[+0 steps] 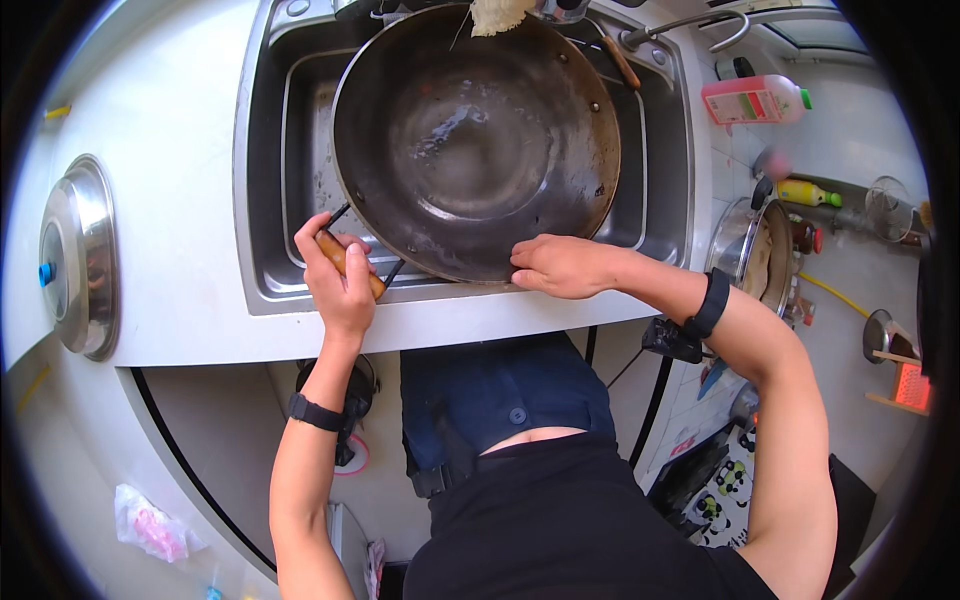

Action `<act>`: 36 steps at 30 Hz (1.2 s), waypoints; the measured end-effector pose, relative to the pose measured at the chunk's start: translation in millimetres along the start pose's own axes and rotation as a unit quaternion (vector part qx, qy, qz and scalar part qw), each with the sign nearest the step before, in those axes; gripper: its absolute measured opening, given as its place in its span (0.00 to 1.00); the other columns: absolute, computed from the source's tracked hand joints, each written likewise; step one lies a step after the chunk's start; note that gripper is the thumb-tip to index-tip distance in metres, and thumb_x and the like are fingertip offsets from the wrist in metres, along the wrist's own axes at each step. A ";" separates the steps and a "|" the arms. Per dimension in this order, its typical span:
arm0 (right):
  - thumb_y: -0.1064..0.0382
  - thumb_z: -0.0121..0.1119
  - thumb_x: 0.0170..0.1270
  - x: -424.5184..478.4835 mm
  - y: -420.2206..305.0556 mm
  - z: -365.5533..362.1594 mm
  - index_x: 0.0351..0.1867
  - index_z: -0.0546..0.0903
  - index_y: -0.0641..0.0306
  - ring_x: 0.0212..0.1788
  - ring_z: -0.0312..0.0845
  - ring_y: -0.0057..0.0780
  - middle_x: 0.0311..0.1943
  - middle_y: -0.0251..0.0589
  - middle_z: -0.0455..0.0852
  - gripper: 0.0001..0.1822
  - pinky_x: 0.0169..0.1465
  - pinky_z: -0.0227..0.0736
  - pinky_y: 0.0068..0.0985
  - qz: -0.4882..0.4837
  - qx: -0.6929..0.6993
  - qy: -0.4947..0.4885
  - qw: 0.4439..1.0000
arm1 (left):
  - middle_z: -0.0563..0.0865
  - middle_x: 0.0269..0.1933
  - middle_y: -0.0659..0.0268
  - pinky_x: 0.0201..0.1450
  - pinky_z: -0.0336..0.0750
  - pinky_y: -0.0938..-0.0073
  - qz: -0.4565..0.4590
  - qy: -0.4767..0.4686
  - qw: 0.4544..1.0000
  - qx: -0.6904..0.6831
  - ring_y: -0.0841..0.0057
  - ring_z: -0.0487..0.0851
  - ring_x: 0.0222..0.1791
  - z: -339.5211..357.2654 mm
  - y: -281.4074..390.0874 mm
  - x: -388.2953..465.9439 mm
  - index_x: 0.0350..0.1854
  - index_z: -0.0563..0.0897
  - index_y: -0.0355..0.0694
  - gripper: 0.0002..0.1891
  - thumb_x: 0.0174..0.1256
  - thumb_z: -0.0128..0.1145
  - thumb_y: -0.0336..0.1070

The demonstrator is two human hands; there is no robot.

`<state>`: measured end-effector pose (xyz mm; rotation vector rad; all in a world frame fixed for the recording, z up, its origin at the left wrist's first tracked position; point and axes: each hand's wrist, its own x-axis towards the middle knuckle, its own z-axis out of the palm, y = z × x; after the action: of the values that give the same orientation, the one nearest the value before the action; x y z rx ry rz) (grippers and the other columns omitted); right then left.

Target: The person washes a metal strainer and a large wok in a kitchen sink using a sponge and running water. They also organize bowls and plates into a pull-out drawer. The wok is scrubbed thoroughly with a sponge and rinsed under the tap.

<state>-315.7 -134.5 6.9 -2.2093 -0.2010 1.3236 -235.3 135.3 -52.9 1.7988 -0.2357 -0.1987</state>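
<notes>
A large dark metal wok [480, 150] lies over the stainless-steel sink [259, 187], its inside facing up and wet with shiny patches. My left hand [337, 281] is wrapped around the wok's wooden side handle [341, 255] at the lower left rim. On the near rim, right of the middle, rests my right hand [566, 266], fingers bent over the edge; its fingertips are partly hidden. The second wooden handle [621, 64] shows at the wok's upper right. A pale loofah-like scrubber [501, 16] is at the far rim.
The curved faucet [690, 28] is at the sink's far right corner. Right of the sink are a pink bottle [754, 99], a yellow bottle [806, 193] and a metal pot [739, 247]. A metal lid with a blue knob [90, 255] lies on the left counter.
</notes>
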 end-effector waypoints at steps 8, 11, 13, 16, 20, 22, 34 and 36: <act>0.64 0.52 0.59 2.7 82.0 -39.0 0.46 0.81 0.66 0.55 0.71 0.38 0.50 0.43 0.77 0.15 0.56 0.70 0.34 0.217 -0.365 0.169 0.889 | 0.79 0.28 0.62 0.30 0.75 0.81 0.002 -0.010 1.000 -0.008 0.80 0.78 0.23 0.1 3.4 1.2 0.56 0.64 0.38 0.18 0.64 0.46 0.31; 0.62 0.50 0.58 17.7 21.7 -7.1 0.45 0.80 0.77 0.61 0.69 0.49 0.57 0.61 0.74 0.20 0.63 0.66 0.39 0.220 -0.165 0.040 0.961 | 0.79 0.28 0.62 0.30 0.75 0.81 0.003 -0.005 1.000 0.004 0.80 0.78 0.23 -0.6 0.4 0.4 0.57 0.64 0.39 0.19 0.64 0.47 0.32; 0.61 0.49 0.58 9.9 -18.9 -0.1 0.38 0.82 0.79 0.59 0.70 0.53 0.50 0.66 0.78 0.19 0.62 0.67 0.39 0.081 -0.089 0.052 0.991 | 0.79 0.28 0.62 0.31 0.75 0.81 -0.001 -0.003 1.000 0.000 0.80 0.79 0.23 -0.7 -0.1 0.0 0.57 0.64 0.39 0.19 0.65 0.47 0.33; 0.62 0.48 0.58 18.6 11.5 -11.0 0.36 0.82 0.73 0.51 0.75 0.51 0.44 0.58 0.81 0.16 0.57 0.70 0.40 0.112 -0.070 0.030 0.991 | 0.80 0.28 0.62 0.31 0.75 0.81 -0.005 -0.008 1.000 0.003 0.80 0.79 0.24 -1.9 -0.4 -0.6 0.57 0.64 0.39 0.18 0.65 0.47 0.33; 0.63 0.49 0.56 19.5 47.7 -5.5 0.32 0.81 0.78 0.48 0.74 0.53 0.39 0.60 0.81 0.16 0.54 0.69 0.40 0.096 -0.185 0.074 0.975 | 0.80 0.28 0.62 0.30 0.75 0.81 0.000 -0.008 1.000 0.009 0.80 0.79 0.24 0.1 1.0 -0.1 0.57 0.64 0.38 0.19 0.65 0.47 0.33; 0.64 0.47 0.56 17.3 -7.1 1.5 0.35 0.80 0.80 0.48 0.74 0.56 0.37 0.62 0.81 0.17 0.56 0.67 0.42 0.028 -0.109 0.046 0.993 | 0.80 0.28 0.62 0.29 0.74 0.81 -0.002 -0.004 1.000 0.010 0.80 0.79 0.23 -1.8 0.2 -0.2 0.57 0.64 0.38 0.19 0.64 0.47 0.33; 0.65 0.53 0.56 77.8 42.6 -42.5 0.58 0.69 0.71 0.64 0.60 0.52 0.62 0.54 0.65 0.26 0.67 0.58 0.42 0.057 -0.158 0.205 0.964 | 0.79 0.29 0.63 0.31 0.73 0.83 -0.014 -0.008 1.000 -0.005 0.81 0.77 0.24 0.9 4.9 0.6 0.58 0.63 0.39 0.19 0.64 0.46 0.32; 0.67 0.53 0.55 125.6 55.7 -16.9 0.61 0.67 0.69 0.66 0.59 0.50 0.64 0.52 0.64 0.28 0.68 0.56 0.42 -0.056 -0.160 0.325 0.930 | 0.78 0.30 0.62 0.31 0.74 0.83 -0.026 -0.010 1.000 -0.007 0.82 0.76 0.24 0.3 6.6 0.1 0.57 0.63 0.38 0.19 0.64 0.44 0.29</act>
<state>-246.3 -138.1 -112.8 -2.7323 -0.2967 0.4641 -235.7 133.4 -46.6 1.7914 -0.2025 -0.2541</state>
